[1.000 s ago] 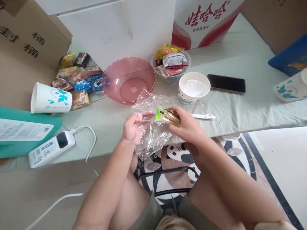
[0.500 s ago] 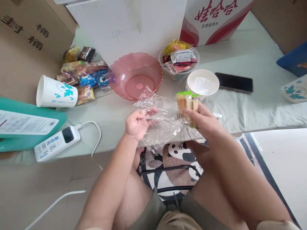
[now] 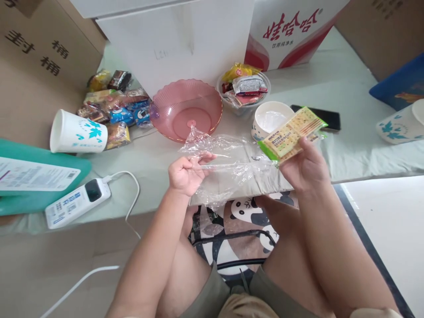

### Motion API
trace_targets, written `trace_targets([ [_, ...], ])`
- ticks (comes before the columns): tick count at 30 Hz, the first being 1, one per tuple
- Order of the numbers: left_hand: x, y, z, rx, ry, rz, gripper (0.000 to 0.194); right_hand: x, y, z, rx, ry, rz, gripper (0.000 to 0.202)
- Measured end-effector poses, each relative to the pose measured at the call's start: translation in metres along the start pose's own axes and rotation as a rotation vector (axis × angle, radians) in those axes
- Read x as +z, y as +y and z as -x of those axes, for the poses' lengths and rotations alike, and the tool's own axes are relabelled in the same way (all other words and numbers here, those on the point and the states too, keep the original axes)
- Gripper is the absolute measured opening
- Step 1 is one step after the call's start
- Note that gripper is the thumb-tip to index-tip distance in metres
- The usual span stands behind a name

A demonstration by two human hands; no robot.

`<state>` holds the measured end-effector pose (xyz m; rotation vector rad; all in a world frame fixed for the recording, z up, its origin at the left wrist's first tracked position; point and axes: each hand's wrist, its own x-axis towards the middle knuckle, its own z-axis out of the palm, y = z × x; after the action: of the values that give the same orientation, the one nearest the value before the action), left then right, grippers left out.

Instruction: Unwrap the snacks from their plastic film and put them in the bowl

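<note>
Between my hands, over the table's front edge, a crumpled clear plastic bag (image 3: 225, 172) is stretched out. My left hand (image 3: 188, 173) pinches its left side. A cracker packet (image 3: 293, 134) with green ends is gripped in my right hand (image 3: 305, 165), tilted up to the right, partly over a paper cup (image 3: 270, 118) with clear plastic inside and a black phone (image 3: 333, 120). The bag's right side reaches the packet's lower end. Behind the bag is an empty pink scalloped bowl (image 3: 190, 110); a clear tub (image 3: 245, 88) of wrapped snacks stands beside it.
At the left are a pile of wrapped snacks (image 3: 115, 99), a paper cup (image 3: 79, 131) on its side, a green jug (image 3: 39, 174) and a white power strip (image 3: 77, 203) with a cable. Boxes (image 3: 179, 44) line the back. Another paper cup (image 3: 399, 126) is at the right.
My right hand has moved right with the cracker packet, which has turned from upright to slanted with its broad face showing. My left hand still holds the bag and has barely moved.
</note>
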<state>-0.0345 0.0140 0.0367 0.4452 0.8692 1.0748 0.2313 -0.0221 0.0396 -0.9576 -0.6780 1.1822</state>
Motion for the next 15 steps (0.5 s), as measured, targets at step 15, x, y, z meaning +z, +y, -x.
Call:
trace_targets([
  [15, 0.005, 0.003, 0.005, -0.011, 0.006, -0.005, 0.007, 0.007, -0.036, -0.054, -0.321, 0.319, 0.163, 0.028],
])
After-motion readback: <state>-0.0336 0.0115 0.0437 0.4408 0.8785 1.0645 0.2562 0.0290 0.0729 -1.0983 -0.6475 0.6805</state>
